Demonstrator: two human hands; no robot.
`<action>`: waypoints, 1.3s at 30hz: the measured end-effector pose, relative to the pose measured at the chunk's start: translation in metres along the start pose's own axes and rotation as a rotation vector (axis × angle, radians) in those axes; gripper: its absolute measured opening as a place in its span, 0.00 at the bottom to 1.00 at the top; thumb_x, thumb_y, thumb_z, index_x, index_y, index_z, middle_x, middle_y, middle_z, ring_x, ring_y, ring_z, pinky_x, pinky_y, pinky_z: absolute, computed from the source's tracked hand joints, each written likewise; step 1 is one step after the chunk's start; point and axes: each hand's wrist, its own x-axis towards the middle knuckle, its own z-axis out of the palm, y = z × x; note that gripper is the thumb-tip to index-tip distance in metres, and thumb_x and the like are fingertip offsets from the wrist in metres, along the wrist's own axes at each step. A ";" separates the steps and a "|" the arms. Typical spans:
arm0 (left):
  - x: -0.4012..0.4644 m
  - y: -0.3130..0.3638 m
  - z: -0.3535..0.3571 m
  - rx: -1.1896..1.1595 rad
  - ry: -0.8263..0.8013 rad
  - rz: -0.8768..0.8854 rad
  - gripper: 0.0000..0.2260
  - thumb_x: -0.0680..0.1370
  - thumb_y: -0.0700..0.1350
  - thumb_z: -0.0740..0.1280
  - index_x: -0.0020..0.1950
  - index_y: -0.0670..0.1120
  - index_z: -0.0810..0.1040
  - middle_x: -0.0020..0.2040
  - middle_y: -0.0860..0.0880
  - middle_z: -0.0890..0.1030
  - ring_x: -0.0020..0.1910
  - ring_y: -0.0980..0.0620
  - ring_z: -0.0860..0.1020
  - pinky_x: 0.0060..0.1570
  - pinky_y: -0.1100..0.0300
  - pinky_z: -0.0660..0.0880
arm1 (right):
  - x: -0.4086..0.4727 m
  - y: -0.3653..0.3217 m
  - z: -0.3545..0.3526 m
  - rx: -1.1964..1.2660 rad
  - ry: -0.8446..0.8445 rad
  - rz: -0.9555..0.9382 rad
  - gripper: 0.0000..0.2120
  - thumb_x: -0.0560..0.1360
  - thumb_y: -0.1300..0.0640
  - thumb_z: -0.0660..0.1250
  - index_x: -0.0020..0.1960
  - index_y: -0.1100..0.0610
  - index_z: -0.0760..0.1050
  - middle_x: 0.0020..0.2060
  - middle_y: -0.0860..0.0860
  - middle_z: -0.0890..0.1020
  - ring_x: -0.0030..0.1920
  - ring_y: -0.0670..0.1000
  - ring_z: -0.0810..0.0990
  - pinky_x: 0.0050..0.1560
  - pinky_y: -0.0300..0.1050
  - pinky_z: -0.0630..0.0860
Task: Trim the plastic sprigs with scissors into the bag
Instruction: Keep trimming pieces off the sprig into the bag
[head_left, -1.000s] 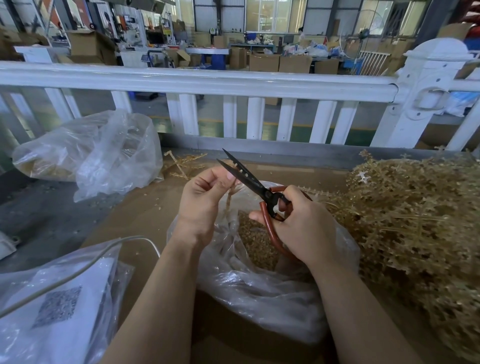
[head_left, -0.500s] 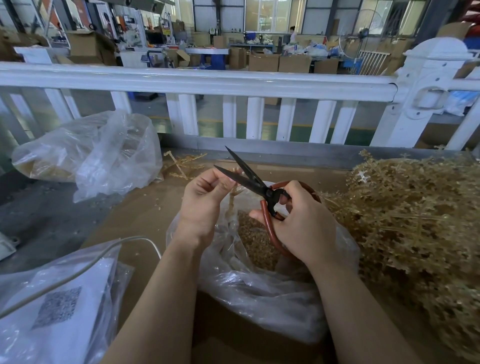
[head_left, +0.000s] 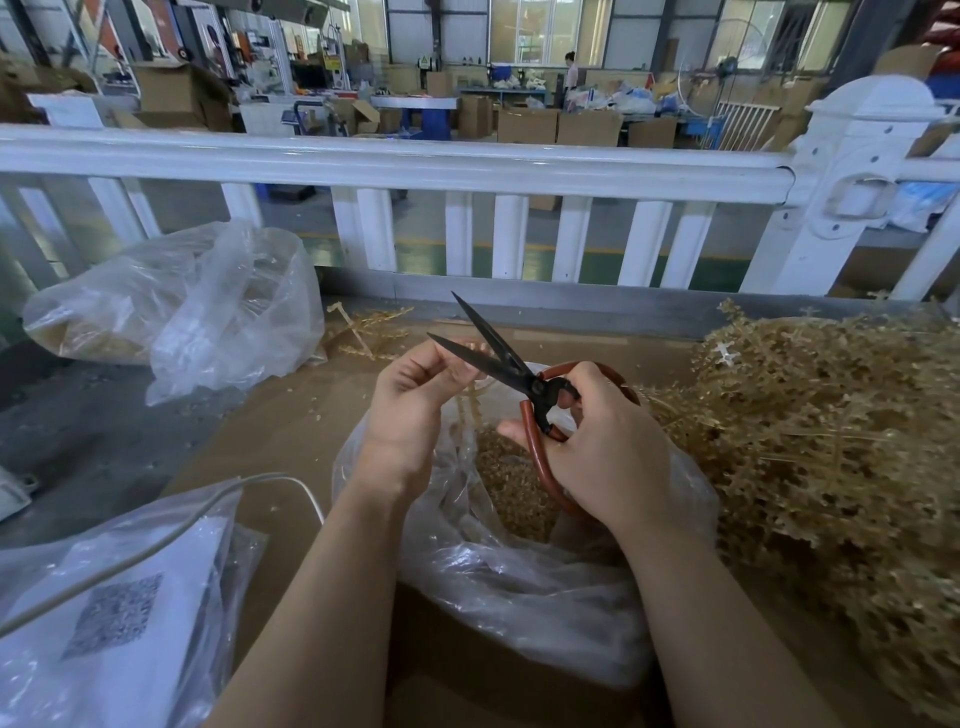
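Two spare bags (head_left: 197, 306) flank the sprig pile (head_left: 831, 441).

One camera only, riding on my head, tipped forward and down over the counter (head_left: 291, 426). It sits close, my forearms running in from the bottom edge to mid-frame. Its wide lens bends the white railing (head_left: 395, 166) ahead and takes in the workshop floor far beyond.
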 end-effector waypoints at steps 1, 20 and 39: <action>0.000 0.001 0.001 -0.002 -0.006 -0.002 0.05 0.76 0.30 0.63 0.45 0.36 0.78 0.37 0.55 0.83 0.38 0.63 0.78 0.41 0.73 0.72 | 0.000 0.000 0.000 0.001 -0.001 -0.001 0.33 0.66 0.22 0.58 0.51 0.50 0.72 0.45 0.44 0.82 0.43 0.45 0.79 0.39 0.36 0.74; -0.006 0.014 0.007 -0.084 -0.064 -0.095 0.04 0.71 0.43 0.65 0.39 0.45 0.80 0.33 0.58 0.81 0.33 0.65 0.76 0.36 0.76 0.71 | -0.002 0.000 -0.002 0.008 0.038 -0.034 0.29 0.67 0.23 0.58 0.46 0.48 0.72 0.40 0.43 0.82 0.38 0.43 0.78 0.35 0.30 0.70; -0.001 0.007 0.005 0.008 0.042 0.040 0.05 0.78 0.30 0.64 0.46 0.37 0.76 0.33 0.53 0.81 0.35 0.59 0.79 0.43 0.67 0.74 | -0.003 0.000 -0.001 -0.024 0.013 -0.001 0.28 0.67 0.23 0.58 0.45 0.48 0.70 0.35 0.40 0.78 0.33 0.42 0.76 0.32 0.31 0.69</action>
